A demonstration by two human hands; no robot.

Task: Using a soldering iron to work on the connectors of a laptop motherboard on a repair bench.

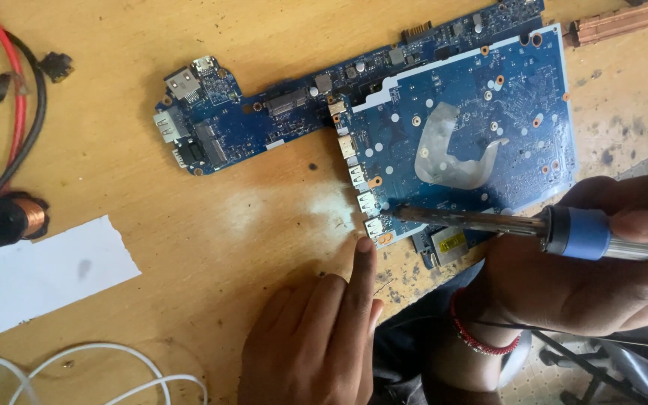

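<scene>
Right hand (601, 277) clamped on soldering iron (489, 221), tip at edge connector (375, 227); left hand (316, 337), fingers together, should steady blue board (481, 127) flat on bench (249, 217).

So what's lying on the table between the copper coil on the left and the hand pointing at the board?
In the head view, a torn sheet of white paper lies between the copper coil and the left hand; the rest is bare wooden table.

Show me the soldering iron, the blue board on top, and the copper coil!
soldering iron (577, 232), head view, on its blue collar.
blue board (519, 97), head view, on its bare upper face.
copper coil (34, 216), head view, on its wound wire.
</scene>
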